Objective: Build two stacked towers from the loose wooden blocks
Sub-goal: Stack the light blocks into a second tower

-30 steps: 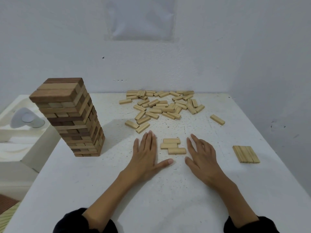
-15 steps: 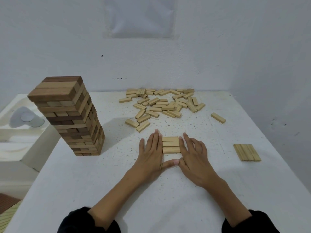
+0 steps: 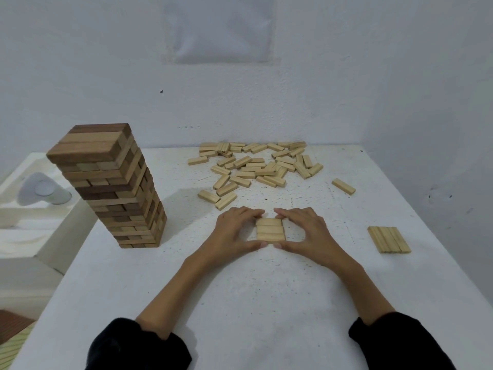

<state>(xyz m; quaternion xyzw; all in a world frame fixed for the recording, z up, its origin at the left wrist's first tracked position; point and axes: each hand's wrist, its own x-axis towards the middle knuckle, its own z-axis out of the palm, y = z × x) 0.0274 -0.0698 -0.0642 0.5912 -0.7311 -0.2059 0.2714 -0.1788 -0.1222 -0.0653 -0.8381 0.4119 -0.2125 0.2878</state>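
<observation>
Your left hand (image 3: 234,232) and right hand (image 3: 306,231) cup the three-block layer (image 3: 270,230) from either end, fingers curled over its far edge and thumbs set along its near edge, thumb tips almost meeting. The layer lies flat on the tabletop (image 3: 266,303), to the right of the tall tower (image 3: 112,188) and about level with its base. Each block's long axis runs left to right, so the ends point into your palms; both hands are equally close. The next layer should, I judge, cross these, long axes pointing away from you. The loose pile (image 3: 256,166) lies right of the tower and farther back
</observation>
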